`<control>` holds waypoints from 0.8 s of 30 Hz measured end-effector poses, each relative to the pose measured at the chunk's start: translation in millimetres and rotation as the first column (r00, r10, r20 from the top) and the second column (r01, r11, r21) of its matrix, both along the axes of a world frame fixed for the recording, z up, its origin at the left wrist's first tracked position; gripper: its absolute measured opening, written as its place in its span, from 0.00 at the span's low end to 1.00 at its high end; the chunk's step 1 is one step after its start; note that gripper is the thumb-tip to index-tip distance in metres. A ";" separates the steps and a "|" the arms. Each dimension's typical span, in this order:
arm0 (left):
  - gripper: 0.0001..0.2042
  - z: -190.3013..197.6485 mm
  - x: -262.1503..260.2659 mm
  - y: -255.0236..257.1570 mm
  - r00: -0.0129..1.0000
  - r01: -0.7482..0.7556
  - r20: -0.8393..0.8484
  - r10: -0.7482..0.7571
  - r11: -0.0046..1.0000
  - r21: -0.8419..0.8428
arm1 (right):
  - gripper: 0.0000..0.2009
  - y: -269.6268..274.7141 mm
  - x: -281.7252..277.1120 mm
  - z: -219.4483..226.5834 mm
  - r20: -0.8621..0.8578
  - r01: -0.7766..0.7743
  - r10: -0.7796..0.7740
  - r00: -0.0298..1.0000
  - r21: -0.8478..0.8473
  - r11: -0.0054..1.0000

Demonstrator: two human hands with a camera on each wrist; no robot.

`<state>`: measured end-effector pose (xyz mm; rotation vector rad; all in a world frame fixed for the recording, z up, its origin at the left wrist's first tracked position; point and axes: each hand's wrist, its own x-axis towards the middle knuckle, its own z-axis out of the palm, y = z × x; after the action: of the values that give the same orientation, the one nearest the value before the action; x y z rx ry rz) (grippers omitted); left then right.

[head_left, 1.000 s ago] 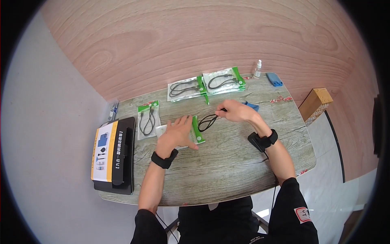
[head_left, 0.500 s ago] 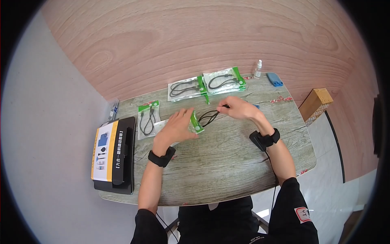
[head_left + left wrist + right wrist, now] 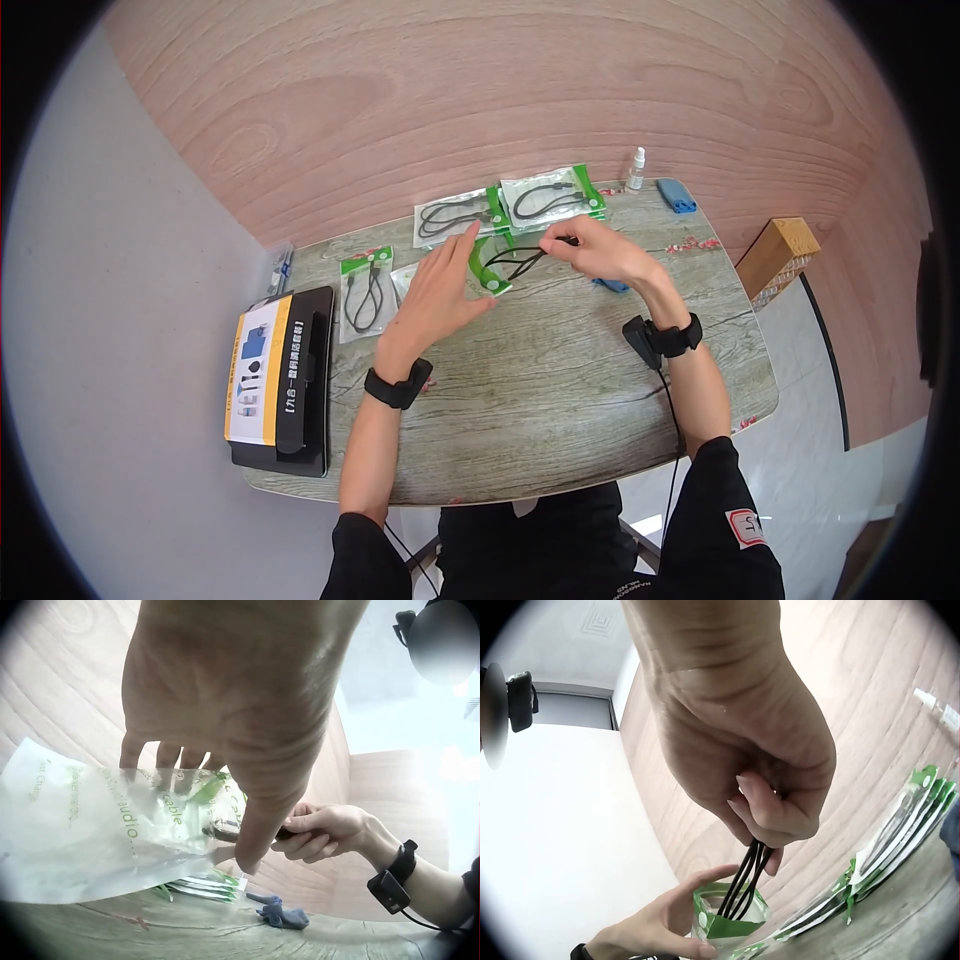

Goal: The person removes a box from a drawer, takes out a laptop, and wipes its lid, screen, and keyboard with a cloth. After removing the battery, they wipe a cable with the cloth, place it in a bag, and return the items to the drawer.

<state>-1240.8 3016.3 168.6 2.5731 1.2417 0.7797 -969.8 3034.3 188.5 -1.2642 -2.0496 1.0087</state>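
Note:
My left hand (image 3: 435, 295) holds a clear plastic bag (image 3: 90, 825) with green print, raised off the table, fingers on one side and thumb on the other near its mouth. The bag's green top (image 3: 489, 272) gapes open toward the right. My right hand (image 3: 600, 252) pinches a black looped cable (image 3: 745, 874) with curled fingers. In the right wrist view the cable's loops hang down into the bag's open mouth, between the left thumb and fingers. The cable end inside the right fingers is mostly hidden.
Bagged cables lie in two piles, a left pile (image 3: 455, 220) and a right pile (image 3: 548, 205), at the back. Another bagged cable (image 3: 366, 298) lies at left beside a black and yellow box (image 3: 262, 370). A blue cloth (image 3: 612, 286), spray bottle (image 3: 635, 172) and blue item (image 3: 677, 196) are at right.
The left hand has lifted the bag off the table, and its mouth has opened. My right hand has moved slightly up and right, bringing the cable's loops into the bag's mouth.

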 end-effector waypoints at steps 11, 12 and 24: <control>0.48 -0.8 12.3 -4.8 0.998 0.063 -0.003 -0.063 0.994 0.087 | 0.15 -0.5 -13.3 -11.3 0.031 -0.051 0.047 0.998 0.144 0.988; 0.49 -1.7 13.2 -5.0 0.998 0.056 -0.002 -0.056 0.995 0.085 | 0.15 -2.3 -17.0 -11.9 0.018 -0.062 0.059 0.998 0.179 0.982; 0.49 0.2 21.8 -10.4 0.996 0.082 0.009 -0.083 0.991 0.101 | 0.14 -5.5 -32.0 -19.0 0.076 -0.132 0.120 0.990 0.185 0.974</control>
<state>-1219.1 3005.9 168.7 2.6753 1.1111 0.8612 -1001.8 3028.8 169.4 -1.0933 -2.2404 0.8127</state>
